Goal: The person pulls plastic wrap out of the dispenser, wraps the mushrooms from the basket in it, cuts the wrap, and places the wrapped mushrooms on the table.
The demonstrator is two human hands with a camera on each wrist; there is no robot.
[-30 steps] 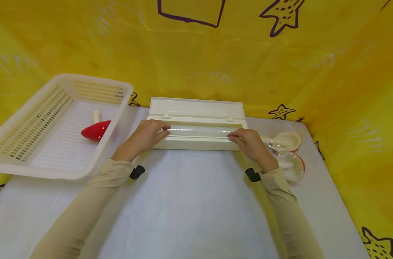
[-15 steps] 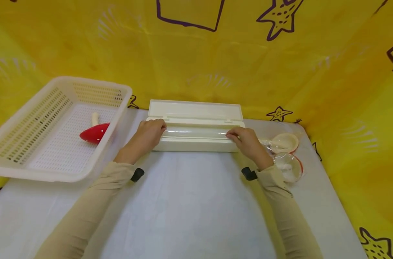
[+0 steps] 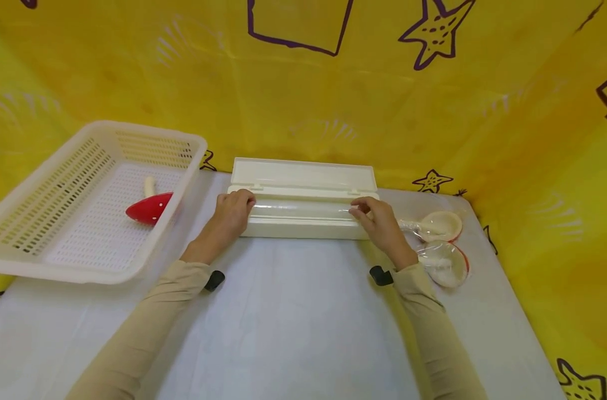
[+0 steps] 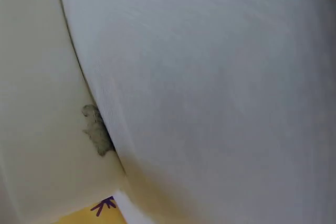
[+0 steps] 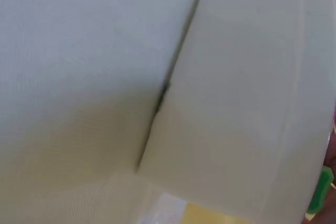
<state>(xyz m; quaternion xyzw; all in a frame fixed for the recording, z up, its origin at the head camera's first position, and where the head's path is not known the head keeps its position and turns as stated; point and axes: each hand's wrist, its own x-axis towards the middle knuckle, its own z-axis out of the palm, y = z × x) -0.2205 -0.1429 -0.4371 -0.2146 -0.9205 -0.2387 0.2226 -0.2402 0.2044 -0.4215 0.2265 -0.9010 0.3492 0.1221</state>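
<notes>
Left hand [image 3: 230,215] has drawn fingertips and thumb together since a second ago, at glossy roll's [image 3: 303,209] left end, pinch unclear | right hand [image 3: 382,222]: thumb and fingertips narrow, roll's right end, hold unclear | roll lies in white box [image 3: 303,229], lid [image 3: 303,173] up | basket [image 3: 100,276] left, plastic-wrapped utensils [image 3: 446,264] right

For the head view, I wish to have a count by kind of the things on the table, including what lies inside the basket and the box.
Basket: 1
Box, lid open: 1
Roll of film: 1
Red spoon: 1
Things wrapped in plastic: 2
Total: 6
</notes>
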